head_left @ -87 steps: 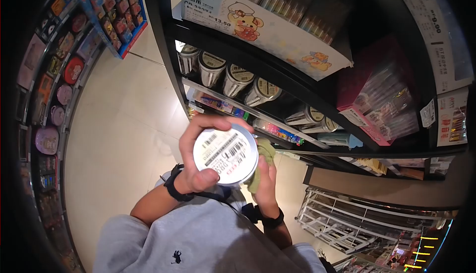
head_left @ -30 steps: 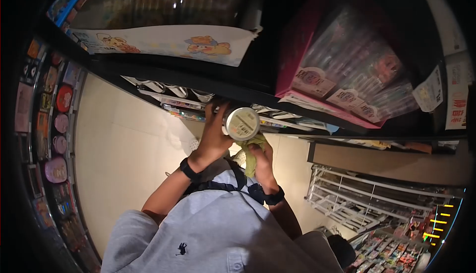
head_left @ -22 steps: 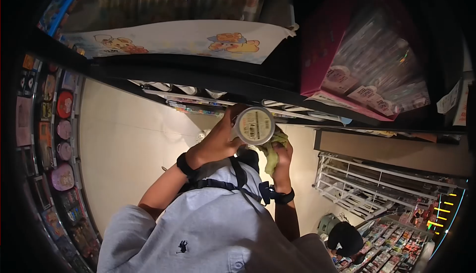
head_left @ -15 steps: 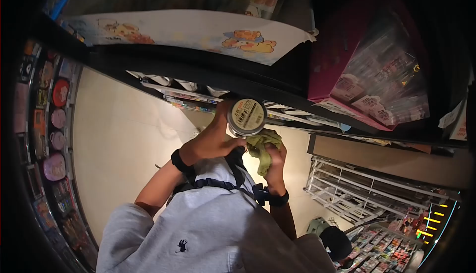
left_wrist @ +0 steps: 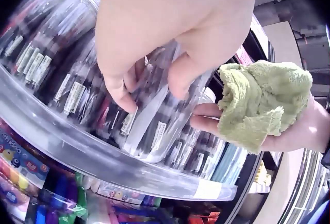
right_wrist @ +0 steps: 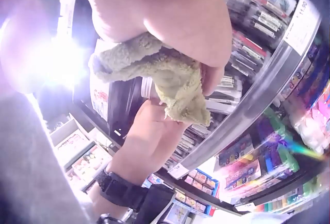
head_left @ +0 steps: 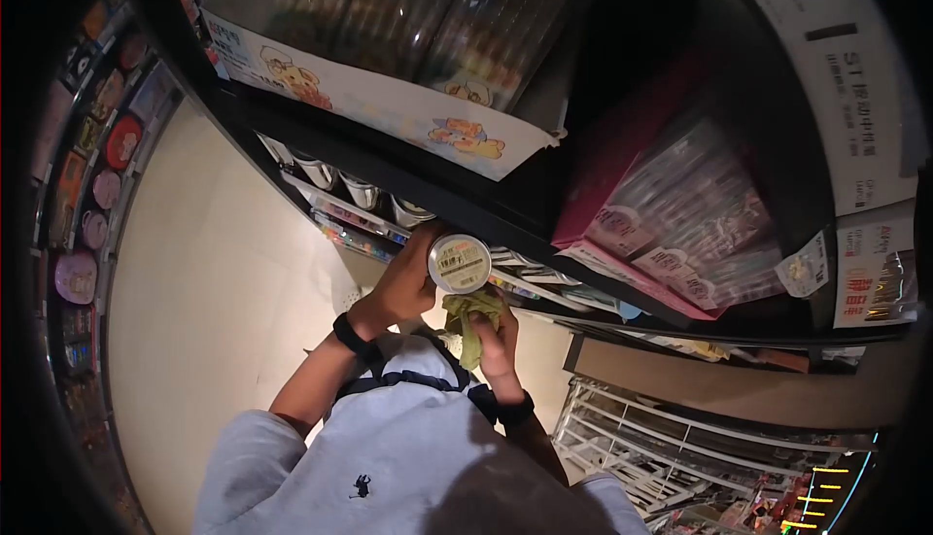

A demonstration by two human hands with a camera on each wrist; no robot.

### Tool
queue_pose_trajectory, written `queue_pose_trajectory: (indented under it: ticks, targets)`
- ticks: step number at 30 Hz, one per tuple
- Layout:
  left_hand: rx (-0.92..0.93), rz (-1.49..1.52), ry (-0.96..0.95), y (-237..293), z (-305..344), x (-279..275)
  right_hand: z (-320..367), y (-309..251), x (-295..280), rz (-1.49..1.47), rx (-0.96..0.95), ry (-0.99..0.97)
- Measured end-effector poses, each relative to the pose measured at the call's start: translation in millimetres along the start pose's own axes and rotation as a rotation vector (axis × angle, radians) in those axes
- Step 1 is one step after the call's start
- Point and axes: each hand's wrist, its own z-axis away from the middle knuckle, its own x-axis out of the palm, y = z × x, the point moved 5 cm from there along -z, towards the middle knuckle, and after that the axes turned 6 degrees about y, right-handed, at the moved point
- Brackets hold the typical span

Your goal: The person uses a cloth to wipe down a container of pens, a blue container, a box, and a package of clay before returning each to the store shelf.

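My left hand (head_left: 394, 294) grips a clear round canister (left_wrist: 153, 123) near its top; dark pens with white labels show through the wall. Its round labelled lid (head_left: 459, 263) faces up in the head view. In the left wrist view the canister tilts among similar pen canisters (left_wrist: 49, 59) at the shelf front. A crumpled green cloth (head_left: 471, 326) is bunched in my right hand (head_left: 498, 341), just below the lid in the head view. Seen from the left wrist, the cloth covers part of the right hand, whose fingertips reach close to the canister's side.
A clear strip (left_wrist: 103, 144) edges the canister shelf, with bagged colourful stationery (left_wrist: 62, 201) below. Overhead in the head view, a white printed display box (head_left: 360, 88) and a pink box of pens (head_left: 671, 234) jut forward. A white wire rack (head_left: 661, 438) stands lower right.
The canister, earlier held up close to the head camera, is now lower and nearer the shelf row. Both hands moved with it. The view has turned, and the right hand keeps the cloth.
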Motion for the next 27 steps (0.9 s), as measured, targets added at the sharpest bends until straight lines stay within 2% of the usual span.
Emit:
queue_pose_trajectory:
  ticks: [6,8,9,10,12,14,16,19,20,22,27]
  targets:
    - [0.052,-0.234,0.026,3,6,9,-5,18,-5,-0.022,0.087,0.026]
    - [0.033,-0.199,0.001,-5,7,10,-7,25,-8,0.006,0.125,0.095]
    - [0.034,-0.208,-0.023,-7,8,10,-6,21,-5,-0.016,0.041,0.127]
    - [0.032,-0.21,-0.035,-11,11,12,-5,23,-1,-0.023,0.047,0.136]
    - [-0.046,0.002,-0.026,-23,14,14,-2,28,1,-0.011,0.108,0.181]
    - [-0.039,-0.003,-0.036,-24,12,14,-1,34,3,-0.039,0.089,0.194]
    - [0.034,-0.096,0.01,-7,6,4,0,33,9,-0.139,0.099,0.199]
    - [0.039,-0.153,0.039,1,5,2,0,35,9,-0.136,0.103,0.204]
    - [0.037,-0.148,0.038,-4,8,7,0,34,9,-0.132,0.105,0.207]
    - [-0.075,0.116,0.162,-14,12,9,-1,23,15,-0.06,0.103,0.207]
    - [-0.018,-0.014,0.224,-7,8,15,-10,11,17,-0.138,0.129,0.129]
